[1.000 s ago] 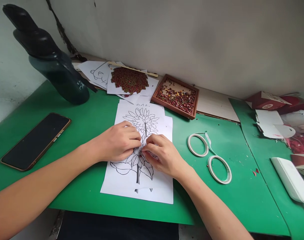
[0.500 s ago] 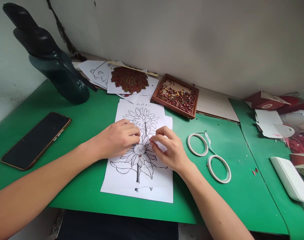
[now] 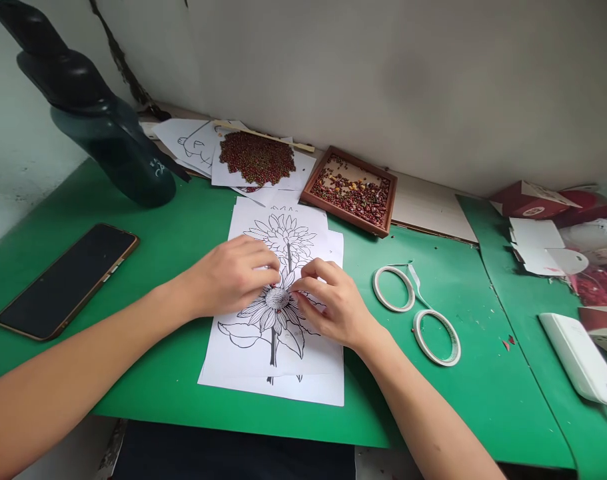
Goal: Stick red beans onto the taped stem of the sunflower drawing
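Note:
A sheet of paper printed with a black-outline sunflower lies on the green table before me, on top of other sheets. My left hand rests over the flower's upper left petals, fingers curled together near its dotted centre. My right hand is at the right petals, its thumb and fingertips pinched close to that centre. What either hand holds, if anything, is too small to make out. A tiny reddish bead or seed shows by the left fingertips, and another sits at the lower edge of the flower's centre.
Behind the paper stands a wooden tray of mixed red, green and yellow seeds. Left of it is a sheet covered with a seed mosaic. A phone and dark bottle occupy the left; two tape rolls lie right.
My right hand has moved slightly left and down, its fingertips now nearer the flower's centre. The left hand stays almost where it was. The whole view has shifted a little.

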`<state>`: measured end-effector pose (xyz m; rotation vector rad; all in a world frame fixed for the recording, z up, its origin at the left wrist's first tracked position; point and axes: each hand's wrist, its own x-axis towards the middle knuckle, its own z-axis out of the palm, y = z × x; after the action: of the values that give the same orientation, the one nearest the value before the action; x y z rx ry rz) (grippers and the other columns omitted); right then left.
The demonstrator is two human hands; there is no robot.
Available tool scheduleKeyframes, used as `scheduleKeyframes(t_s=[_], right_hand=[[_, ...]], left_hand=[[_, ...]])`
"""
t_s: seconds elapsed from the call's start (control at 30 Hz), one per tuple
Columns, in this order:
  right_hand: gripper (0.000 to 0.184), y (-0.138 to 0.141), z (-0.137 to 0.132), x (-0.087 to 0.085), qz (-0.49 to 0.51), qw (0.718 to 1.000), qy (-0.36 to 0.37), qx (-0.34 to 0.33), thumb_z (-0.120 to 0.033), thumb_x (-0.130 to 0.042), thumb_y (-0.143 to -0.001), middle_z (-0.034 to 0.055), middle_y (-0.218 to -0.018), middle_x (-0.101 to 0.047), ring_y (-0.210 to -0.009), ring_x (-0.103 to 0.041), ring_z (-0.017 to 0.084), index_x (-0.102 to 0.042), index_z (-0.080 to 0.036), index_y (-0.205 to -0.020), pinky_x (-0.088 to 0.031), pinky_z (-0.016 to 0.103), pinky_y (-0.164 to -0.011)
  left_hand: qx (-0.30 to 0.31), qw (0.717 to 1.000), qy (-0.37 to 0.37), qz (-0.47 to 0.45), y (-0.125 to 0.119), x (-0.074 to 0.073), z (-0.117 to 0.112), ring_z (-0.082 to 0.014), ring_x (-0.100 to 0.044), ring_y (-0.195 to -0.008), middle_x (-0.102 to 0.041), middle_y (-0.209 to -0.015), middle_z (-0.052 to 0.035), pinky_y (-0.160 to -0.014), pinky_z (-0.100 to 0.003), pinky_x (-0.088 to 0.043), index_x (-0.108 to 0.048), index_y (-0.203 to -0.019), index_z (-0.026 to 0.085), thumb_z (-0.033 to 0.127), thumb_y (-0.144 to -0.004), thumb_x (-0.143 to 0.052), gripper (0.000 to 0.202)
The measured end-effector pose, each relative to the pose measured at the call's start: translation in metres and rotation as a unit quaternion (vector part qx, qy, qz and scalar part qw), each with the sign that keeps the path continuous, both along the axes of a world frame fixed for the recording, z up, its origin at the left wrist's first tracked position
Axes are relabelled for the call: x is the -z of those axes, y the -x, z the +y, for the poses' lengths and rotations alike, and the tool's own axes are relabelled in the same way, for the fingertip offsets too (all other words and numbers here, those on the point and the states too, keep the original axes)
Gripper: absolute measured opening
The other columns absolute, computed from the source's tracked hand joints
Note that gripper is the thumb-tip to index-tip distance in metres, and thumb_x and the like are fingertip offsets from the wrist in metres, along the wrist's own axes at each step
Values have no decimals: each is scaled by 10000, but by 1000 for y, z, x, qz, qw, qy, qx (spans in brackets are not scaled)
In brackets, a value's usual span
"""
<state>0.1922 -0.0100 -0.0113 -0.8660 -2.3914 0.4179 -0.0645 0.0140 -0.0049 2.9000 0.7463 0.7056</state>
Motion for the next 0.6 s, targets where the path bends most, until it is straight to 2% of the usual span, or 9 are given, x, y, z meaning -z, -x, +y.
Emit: scheduleKeyframes(t_s=[0.1,0.23,0.43,0.53,0.6], right_hand=[[139,-1,1,1,-2,1000,2,6,-154,-557,-980,64,-964,-617,-821,-570,175,-687,-200,-990,-469,350,-743],[131,-2,3,4,2,999,5,46,-182,-566,-1000,61,-956,-613,-821,-571,176,-695,-199,-979,-474,351,-741],[172,-6,9,10,42,994,14,98,-155,-566,-985,74,-1018,-626,-877,-624,206,-691,-226,-1080,-528,380,-762],[286,-5,8,9,47,994,0,97,-127,-571,-964,86,-1095,-639,-970,-641,242,-655,-260,-1203,-552,437,-823],[402,-1,3,5,44,995,-16,90,-117,-577,-947,102,-1173,-632,-1045,-637,270,-600,-282,-1313,-555,481,-865]], left_hand=[[53,998,33,0,-9,4,-9,-210,-649,-960,-740,-1012,-32,-892,-389,-503,-714,-948,197,86,-948,-550,198],[77,996,52,8,-13,5,-15,-207,-641,-959,-737,-1023,-35,-888,-388,-501,-710,-905,198,106,-936,-572,169],[69,997,36,4,-12,3,-15,-213,-659,-974,-747,-1036,-42,-880,-390,-507,-700,-979,199,102,-964,-539,189],[57,998,16,-27,-16,2,-16,-208,-674,-972,-755,-1063,-45,-866,-382,-511,-674,-1106,182,89,-991,-514,218],[44,997,17,-54,-18,2,-17,-210,-683,-940,-754,-1049,-57,-831,-377,-515,-645,-1170,160,165,-1014,-547,184]])
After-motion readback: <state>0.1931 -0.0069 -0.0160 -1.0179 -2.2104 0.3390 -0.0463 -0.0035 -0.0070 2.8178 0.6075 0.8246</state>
